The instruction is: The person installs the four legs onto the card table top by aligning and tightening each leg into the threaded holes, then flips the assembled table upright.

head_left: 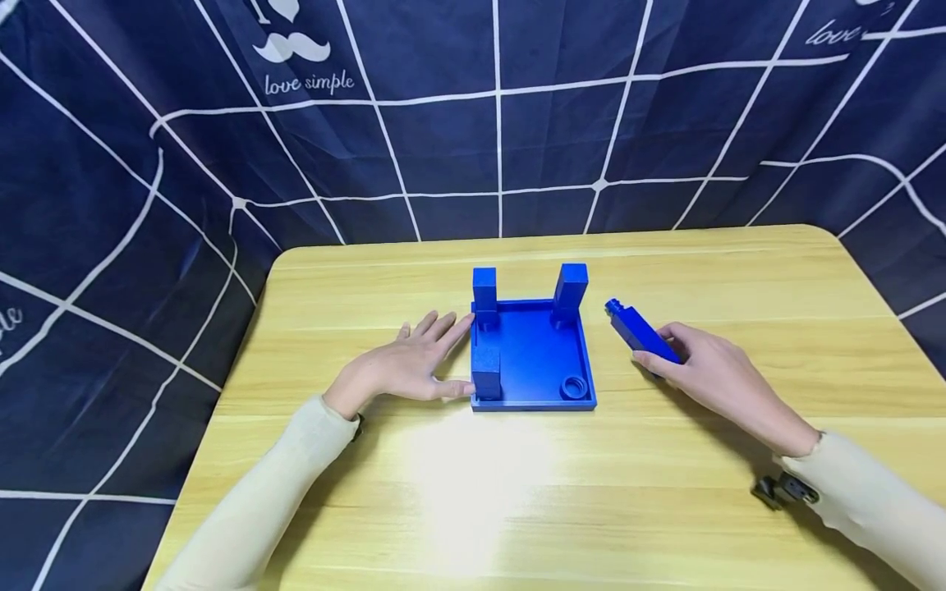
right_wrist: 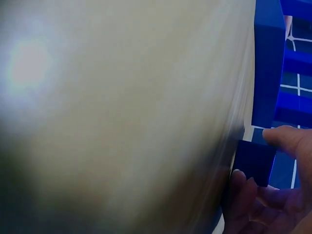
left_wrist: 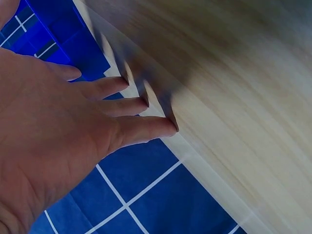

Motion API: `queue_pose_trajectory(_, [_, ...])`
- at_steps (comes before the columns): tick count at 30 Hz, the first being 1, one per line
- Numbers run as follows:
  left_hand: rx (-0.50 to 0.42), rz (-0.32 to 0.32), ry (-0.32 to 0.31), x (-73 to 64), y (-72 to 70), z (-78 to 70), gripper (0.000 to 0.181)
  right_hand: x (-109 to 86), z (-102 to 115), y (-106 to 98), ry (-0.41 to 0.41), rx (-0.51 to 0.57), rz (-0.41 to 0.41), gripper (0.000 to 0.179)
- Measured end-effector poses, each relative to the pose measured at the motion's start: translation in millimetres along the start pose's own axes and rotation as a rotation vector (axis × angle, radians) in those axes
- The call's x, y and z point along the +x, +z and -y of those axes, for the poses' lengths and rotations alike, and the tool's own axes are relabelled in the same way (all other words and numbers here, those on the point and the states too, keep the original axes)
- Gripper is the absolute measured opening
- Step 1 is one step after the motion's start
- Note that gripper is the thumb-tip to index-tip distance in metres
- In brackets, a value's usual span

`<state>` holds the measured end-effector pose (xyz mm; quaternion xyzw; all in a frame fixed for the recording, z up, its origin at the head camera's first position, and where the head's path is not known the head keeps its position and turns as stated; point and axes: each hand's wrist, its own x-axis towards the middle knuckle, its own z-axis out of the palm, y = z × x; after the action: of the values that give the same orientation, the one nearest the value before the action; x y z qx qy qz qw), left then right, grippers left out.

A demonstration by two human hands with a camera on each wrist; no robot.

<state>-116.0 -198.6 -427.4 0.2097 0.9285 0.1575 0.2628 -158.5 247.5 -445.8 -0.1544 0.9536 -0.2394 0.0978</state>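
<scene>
A blue square tabletop lies upside down on the wooden table, its raised rim upward. Blue square legs stand upright at three corners: back left, back right and front left. At the front right corner is a bare round threaded socket. My left hand is spread, index fingertip and thumb tip at the tabletop's left edge. To the right, my right hand grips a loose blue leg between thumb and fingers, its threaded end pointing away and leftward. The right wrist view shows that leg's square end.
The wooden table reaches back to a dark blue curtain with white grid lines, which also hangs at both sides. A bright glare lies on the wood in front of the tabletop.
</scene>
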Motion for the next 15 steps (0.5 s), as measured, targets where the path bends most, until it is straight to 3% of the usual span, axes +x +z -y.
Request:
queue_pose_trajectory(8, [-0.006,-0.002,0.004,0.2,-0.2,-1.6,0.111,2.2,-1.7,-0.5,-0.029,0.034,-0.030,0.041])
queue_pose_trajectory(15, [-0.003,0.003,-0.008,-1.9,0.3,-0.6,0.110,0.1,-2.8,-0.3,0.041,0.259,-0.032,0.041])
